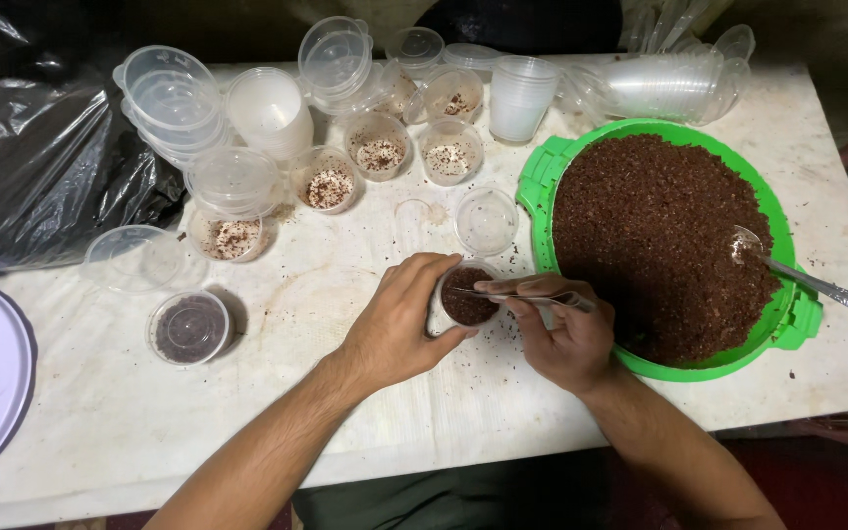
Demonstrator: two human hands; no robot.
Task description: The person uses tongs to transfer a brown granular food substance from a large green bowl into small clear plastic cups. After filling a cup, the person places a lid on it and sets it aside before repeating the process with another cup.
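Note:
My left hand (399, 319) wraps around a small clear cup (467, 299) filled with dark brown crumbly matter, near the table's front middle. My right hand (566, 329) holds metal tweezers (532, 296) flat across the cup's rim, tips pointing left. A large green basin (542, 177) heaped with the same brown matter stands just right of my hands. A metal spoon (817, 285) lies in it, with its handle sticking out to the right.
A closed filled cup (188, 328) sits at front left, an empty cup (486, 220) just behind my hands. Several cups with whitish specks (380, 147) and stacks of lids (171, 98) and cups (520, 96) fill the back. Black plastic sheeting (31, 157) lies left.

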